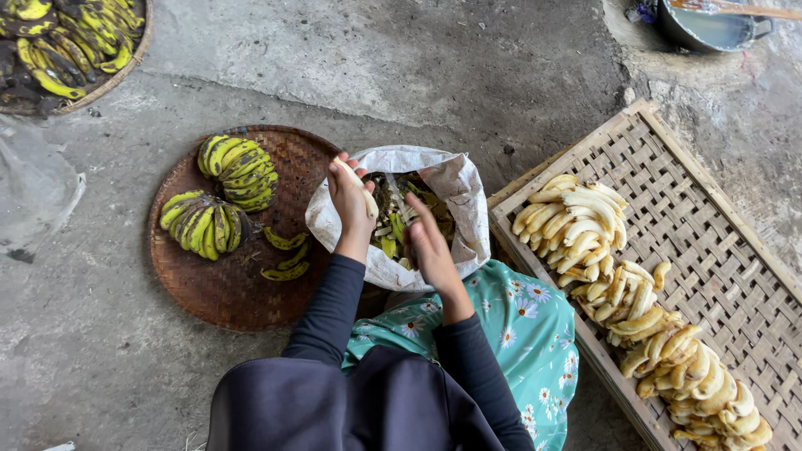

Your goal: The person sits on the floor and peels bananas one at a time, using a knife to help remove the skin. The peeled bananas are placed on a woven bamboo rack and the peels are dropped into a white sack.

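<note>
Your left hand (349, 199) grips a peeled banana (357, 179) over the white sack (455, 188) (full of peels); your right hand (431, 242), fingers loosely curled and holding nothing, hovers just beside it.

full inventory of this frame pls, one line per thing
round tray: 1, brown woven, on floor at left
banana bunches: 2, green-yellow with black marks, on round tray
loose bananas: about 3, green-yellow, on round tray beside the bunches
basket: 1, woven, top left corner, cut off, full of dark-spotted bananas
sack: 1, white, open, holds peels, centre
flat rack: 1, pale woven bamboo, at right
peeled bananas: many, cream, heaped along the rack's left side
pot: 1, grey metal, top right
plastic sheet: 1, clear, left edge
floor: grey concrete
left hand: holds a peeled banana over the sack
right hand: over the sack, grip unclear
</note>
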Demonstrator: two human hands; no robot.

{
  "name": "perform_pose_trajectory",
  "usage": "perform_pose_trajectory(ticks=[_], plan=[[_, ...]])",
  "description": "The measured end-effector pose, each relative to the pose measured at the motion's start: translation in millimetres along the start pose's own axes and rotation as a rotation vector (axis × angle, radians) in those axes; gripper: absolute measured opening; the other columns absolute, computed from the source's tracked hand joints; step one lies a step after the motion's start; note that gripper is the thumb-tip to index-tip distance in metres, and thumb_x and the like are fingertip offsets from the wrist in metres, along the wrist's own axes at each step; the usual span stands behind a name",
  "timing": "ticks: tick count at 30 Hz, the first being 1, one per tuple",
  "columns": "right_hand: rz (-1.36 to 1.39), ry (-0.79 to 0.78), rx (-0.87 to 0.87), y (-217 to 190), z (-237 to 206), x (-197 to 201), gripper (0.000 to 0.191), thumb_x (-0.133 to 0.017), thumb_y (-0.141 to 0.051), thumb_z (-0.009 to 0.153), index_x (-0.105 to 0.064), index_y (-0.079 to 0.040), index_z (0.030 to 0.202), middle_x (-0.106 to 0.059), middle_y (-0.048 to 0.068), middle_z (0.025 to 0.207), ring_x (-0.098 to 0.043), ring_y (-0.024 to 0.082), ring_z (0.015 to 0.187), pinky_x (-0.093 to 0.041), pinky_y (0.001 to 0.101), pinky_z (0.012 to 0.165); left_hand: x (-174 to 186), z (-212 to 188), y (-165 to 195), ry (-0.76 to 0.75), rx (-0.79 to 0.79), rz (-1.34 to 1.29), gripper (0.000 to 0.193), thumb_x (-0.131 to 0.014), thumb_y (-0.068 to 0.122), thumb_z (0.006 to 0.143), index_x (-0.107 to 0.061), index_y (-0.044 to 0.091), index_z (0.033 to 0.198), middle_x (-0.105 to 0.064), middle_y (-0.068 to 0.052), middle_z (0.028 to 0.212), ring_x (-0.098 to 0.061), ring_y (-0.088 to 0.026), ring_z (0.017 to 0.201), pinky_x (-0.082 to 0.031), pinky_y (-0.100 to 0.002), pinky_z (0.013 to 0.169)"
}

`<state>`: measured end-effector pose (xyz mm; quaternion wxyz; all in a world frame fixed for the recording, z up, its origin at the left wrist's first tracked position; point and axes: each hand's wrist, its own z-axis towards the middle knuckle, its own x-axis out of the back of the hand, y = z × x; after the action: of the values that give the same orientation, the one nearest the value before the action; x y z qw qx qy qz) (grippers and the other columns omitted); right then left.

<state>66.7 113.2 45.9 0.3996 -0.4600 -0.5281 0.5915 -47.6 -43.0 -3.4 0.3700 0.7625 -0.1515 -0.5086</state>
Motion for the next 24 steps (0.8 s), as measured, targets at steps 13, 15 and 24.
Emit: perform_pose_trajectory(ticks=[13,15,24], plan=[[-0.124,-0.105,0.001,-4.2,-3.7,-14.4,0.055,-0.044,-0.027,0.112,-0.033,-0.014,0.164,-0.039,-0.008,0.075,-0.037,0.004,0.063,-0.037,0.0201,0.058,-27.7,-11.3,9.2,0.027,-0.155,0.072,0.046,-0.035,0.050,0.109,-0.053,0.017,0.136,-0.050,0.001,0.110,-0.046,-0.007,0.087,-0.045,-0.024,0.063],[-0.122,-0.096,0.007,-2.9,-3.2,-14.0,0.053,-0.044,-0.027,0.113,-0.035,-0.015,0.164,-0.040,-0.008,0.073,-0.036,0.004,0.063,-0.037,0.0198,0.057,-30.3,-12.9,10.8,0.039,-0.177,0.096,0.047,-0.035,0.050,0.109,-0.054,0.017,0.136,-0.050,0.000,0.109,-0.046,-0.007,0.086,-0.044,-0.023,0.062],[-0.088,-0.104,-0.002,4.3,-1.4,-11.7,0.051,-0.043,-0.027,0.113,-0.038,-0.015,0.163,-0.040,-0.008,0.074,-0.037,0.003,0.063,-0.038,0.0198,0.058,-29.3,-15.3,19.8,-0.090,-0.195,0.010,0.045,-0.036,0.050,0.110,-0.051,0.013,0.130,-0.049,-0.002,0.110,-0.046,-0.007,0.084,-0.043,-0.021,0.061]])
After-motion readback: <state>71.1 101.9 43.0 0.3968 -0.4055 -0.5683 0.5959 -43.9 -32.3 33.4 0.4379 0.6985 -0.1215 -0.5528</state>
